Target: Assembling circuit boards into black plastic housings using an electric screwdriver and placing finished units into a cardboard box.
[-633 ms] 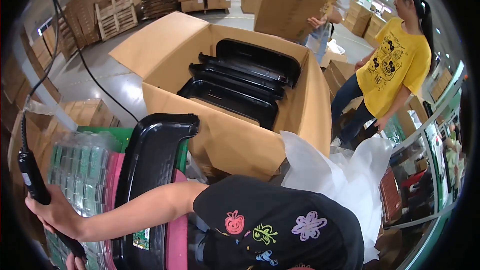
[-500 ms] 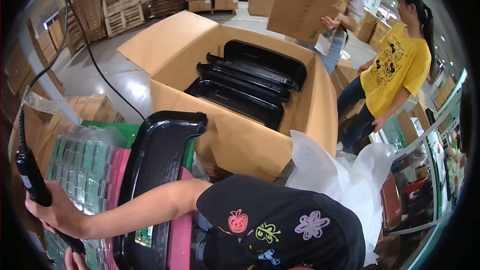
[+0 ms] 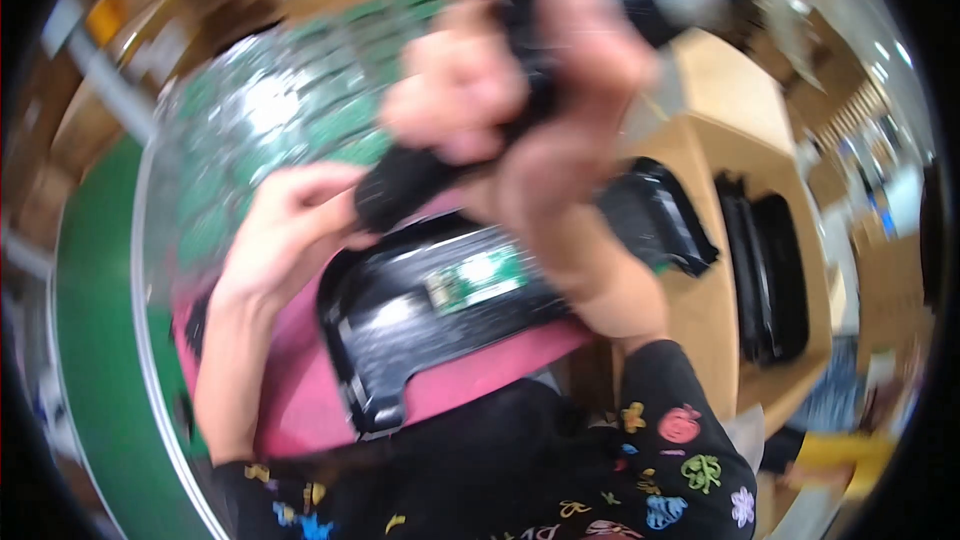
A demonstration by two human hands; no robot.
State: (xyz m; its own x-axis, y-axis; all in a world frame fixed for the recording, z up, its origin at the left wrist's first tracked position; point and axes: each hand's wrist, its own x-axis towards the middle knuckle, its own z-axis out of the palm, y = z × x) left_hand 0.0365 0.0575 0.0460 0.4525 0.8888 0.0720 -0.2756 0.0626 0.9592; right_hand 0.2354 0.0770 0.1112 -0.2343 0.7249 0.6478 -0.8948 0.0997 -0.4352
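Held up close to the camera and blurred is a black electric screwdriver [image 3: 400,185], with my right hand [image 3: 470,90] wrapped round its body. My left hand [image 3: 285,230] is at its lower end, thumb and fingers pinched together by the nose; whatever sits between those fingertips is hidden. Below both hands lies a long black plastic housing [image 3: 420,345], hollow side up, on a pink foam mat [image 3: 290,395]. Inside the housing rests a small green circuit board [image 3: 480,280]. My right forearm covers part of the housing.
Clear plastic trays [image 3: 270,110] of green boards fill the far side of the bench. An open cardboard box [image 3: 690,330] at the right contains more black housings [image 3: 775,280]. A green surface [image 3: 95,340] with a pale edge strip runs along the left.
The view has swung toward the bench. My right hand has brought the screwdriver in front of me over the housing, and my left hand is now fully in view at its nose.
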